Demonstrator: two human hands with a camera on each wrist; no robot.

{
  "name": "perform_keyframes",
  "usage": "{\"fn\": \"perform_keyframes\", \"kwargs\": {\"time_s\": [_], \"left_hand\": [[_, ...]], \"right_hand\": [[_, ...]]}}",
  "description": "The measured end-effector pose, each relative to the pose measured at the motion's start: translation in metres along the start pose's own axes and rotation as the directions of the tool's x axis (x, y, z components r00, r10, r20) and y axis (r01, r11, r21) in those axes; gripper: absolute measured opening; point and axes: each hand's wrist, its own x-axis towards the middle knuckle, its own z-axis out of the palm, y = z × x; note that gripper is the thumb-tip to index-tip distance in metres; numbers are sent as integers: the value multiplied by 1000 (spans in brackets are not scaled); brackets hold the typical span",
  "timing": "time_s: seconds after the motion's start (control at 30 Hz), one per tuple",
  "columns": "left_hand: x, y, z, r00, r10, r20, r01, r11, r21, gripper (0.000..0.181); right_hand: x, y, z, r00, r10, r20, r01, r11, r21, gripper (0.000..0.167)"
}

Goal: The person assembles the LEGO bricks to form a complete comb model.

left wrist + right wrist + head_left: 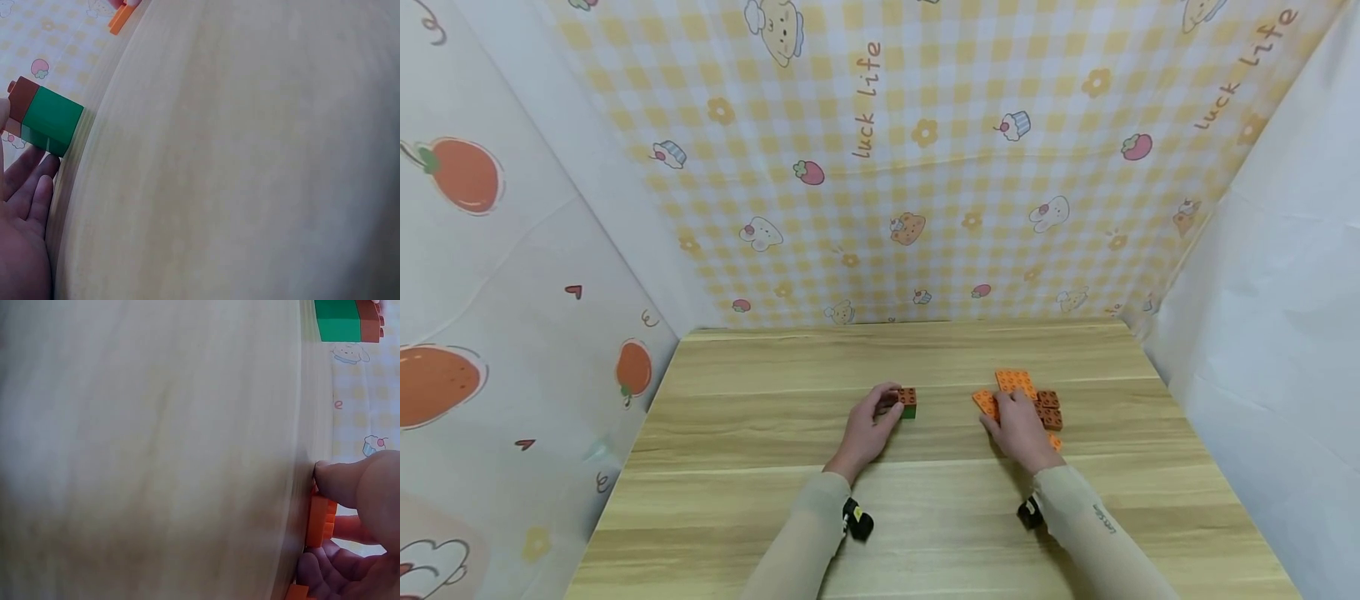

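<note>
A yellow-checked cloth (925,192) is hanging behind a wood-grain table (730,433). Here the left hand (867,432) is gripping a brown-on-green brick stack (908,403); the left-wrist view is revealing more of its green side. The head view is showing the right hand (1021,427) resting among brown bricks (1051,418); the right-wrist view is exposing an orange brick (318,520) between thumb and fingers, whether pinched I cannot tell.

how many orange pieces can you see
3 visible: the largest orange piece beyond the right hand, a smaller orange piece at its thumb, and a third orange piece near its wrist. The hand may hide more.
</note>
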Motion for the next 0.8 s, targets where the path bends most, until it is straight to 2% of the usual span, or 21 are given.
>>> {"fn": "perform_keyframes", "kwargs": {"time_s": [0.3,0.5,0.8], "left_hand": [[0,0,0,1000,6,7,-6,1000,-1,37],[-1,-2,0,1000,12,13,-12,1000,-3,37],[0,-2,0,1000,15,9,-15,1000,-9,36]], "right_hand": [[1,1,3,1000,-12,2,12,1000,16,47],[0,2,3,1000,16,8,-16,998,58,44],[2,2,-3,999,-6,-53,13,992,129,42]]}}
